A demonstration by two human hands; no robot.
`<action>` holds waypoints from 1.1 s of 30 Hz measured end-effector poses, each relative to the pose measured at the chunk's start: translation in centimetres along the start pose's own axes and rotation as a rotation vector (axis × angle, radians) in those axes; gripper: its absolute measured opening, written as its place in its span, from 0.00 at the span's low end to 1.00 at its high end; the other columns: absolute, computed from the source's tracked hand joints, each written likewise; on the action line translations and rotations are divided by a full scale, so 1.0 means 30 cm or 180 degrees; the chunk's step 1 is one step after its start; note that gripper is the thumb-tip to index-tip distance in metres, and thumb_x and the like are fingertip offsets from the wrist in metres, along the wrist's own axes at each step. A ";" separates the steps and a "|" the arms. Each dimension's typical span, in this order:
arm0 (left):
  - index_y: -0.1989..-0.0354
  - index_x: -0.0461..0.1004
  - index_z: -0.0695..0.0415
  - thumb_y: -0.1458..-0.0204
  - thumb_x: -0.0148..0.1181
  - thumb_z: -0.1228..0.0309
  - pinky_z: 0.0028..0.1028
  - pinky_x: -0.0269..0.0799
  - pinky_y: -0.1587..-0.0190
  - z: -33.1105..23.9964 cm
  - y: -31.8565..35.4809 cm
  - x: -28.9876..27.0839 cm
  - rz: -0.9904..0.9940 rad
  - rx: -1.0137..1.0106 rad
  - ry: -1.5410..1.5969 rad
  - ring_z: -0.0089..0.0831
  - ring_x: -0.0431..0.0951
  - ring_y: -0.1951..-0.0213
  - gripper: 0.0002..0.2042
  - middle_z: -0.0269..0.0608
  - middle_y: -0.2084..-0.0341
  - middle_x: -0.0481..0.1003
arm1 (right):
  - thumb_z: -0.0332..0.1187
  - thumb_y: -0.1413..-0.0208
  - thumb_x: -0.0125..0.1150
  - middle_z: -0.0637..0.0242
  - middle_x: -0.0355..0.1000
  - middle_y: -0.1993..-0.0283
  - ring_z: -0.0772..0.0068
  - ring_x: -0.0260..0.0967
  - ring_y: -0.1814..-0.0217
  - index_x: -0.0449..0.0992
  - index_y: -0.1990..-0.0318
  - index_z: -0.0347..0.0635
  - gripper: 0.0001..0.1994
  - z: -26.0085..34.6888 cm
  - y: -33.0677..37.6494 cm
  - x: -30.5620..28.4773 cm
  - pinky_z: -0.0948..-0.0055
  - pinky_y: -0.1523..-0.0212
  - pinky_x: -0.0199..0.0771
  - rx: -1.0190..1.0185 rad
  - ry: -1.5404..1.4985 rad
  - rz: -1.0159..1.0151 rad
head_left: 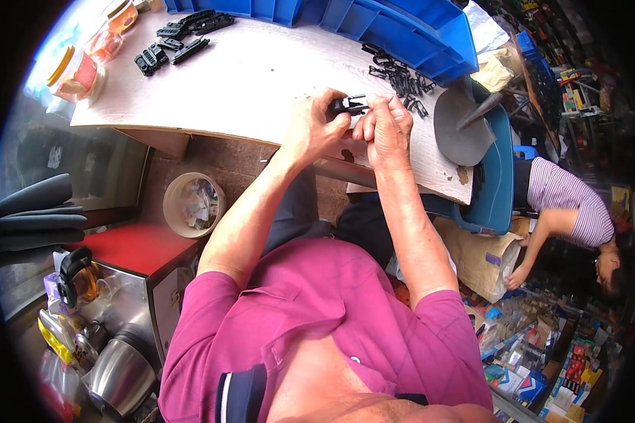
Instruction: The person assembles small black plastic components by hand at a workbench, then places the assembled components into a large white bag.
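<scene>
My left hand (314,125) is closed around a small black plastic part (339,107) with a paler, silvery piece along its right end, held just above the white tabletop. Right beside it, my right hand (389,132) is closed, its thumb and fingers pinched together at the part's right end. Whatever sits between those fingertips is hidden. Beyond the right hand lies a loose pile of small black frame-like pieces (402,79). At the table's far left are several larger ribbed black pieces (152,59).
Blue plastic bins (402,32) line the table's (226,92) far edge. Lidded jars (74,74) stand at the left. A grey round plate with a rod (462,130) rests over a teal tub (499,169) at right. A waste bucket (194,204) sits below. Another person (568,201) bends over a sack (473,261).
</scene>
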State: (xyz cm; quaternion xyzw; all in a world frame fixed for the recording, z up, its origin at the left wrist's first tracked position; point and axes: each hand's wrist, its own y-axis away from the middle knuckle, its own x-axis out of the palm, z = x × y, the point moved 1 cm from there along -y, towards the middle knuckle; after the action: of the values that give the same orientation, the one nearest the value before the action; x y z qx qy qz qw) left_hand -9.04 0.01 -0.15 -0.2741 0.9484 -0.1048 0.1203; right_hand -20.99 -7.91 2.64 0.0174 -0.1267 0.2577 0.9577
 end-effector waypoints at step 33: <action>0.36 0.53 0.52 0.44 0.53 0.43 0.34 0.80 0.75 -0.195 -0.619 -0.362 -0.0388 -0.0338 0.1823 0.40 0.80 0.72 0.35 0.55 0.55 0.71 | 0.45 0.40 0.57 0.71 0.55 0.92 0.76 0.58 0.91 0.67 0.68 0.37 0.18 -0.012 0.071 0.027 0.62 0.79 0.80 0.0632 -0.0231 -0.0054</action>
State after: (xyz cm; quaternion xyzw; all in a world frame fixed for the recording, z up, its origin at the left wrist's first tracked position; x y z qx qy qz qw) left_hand 7.40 -8.67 12.18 -0.2958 0.9296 -0.1352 -0.1732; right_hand -21.29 -5.63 2.42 0.1226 -0.1350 0.2600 0.9482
